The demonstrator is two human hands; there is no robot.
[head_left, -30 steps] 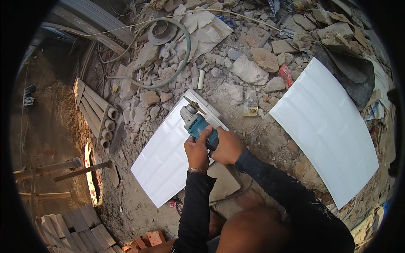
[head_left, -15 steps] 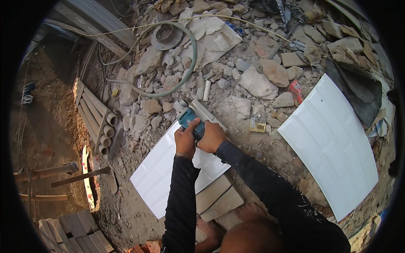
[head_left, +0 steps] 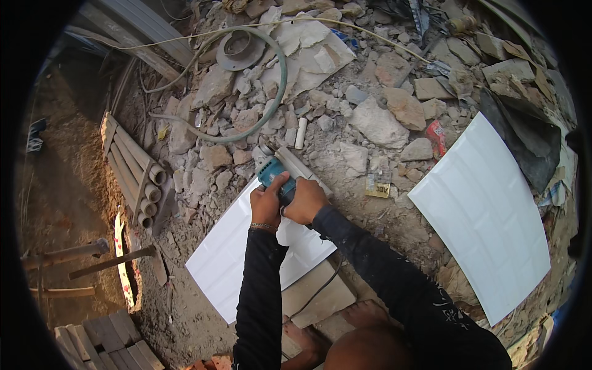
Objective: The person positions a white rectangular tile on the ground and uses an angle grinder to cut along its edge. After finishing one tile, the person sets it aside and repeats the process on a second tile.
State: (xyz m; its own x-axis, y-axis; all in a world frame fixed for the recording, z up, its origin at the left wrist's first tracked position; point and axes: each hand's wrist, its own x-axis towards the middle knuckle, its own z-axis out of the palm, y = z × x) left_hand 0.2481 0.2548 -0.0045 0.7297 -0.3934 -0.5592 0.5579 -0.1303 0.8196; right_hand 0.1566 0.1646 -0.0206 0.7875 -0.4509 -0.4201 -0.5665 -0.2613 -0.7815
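rubble-strewn ground (head_left: pixel 364 214); hands (head_left: pixel 306 201) grip grinder (head_left: pixel 271 171) over white panel (head_left: pixel 221 262)

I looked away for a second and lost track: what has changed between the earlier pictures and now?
The angle grinder moved left and away from the person, toward the far end of the white panel under it; the left hand and right hand went with it. Nothing was newly grasped or let go. The other white panel and the rubble stayed put.
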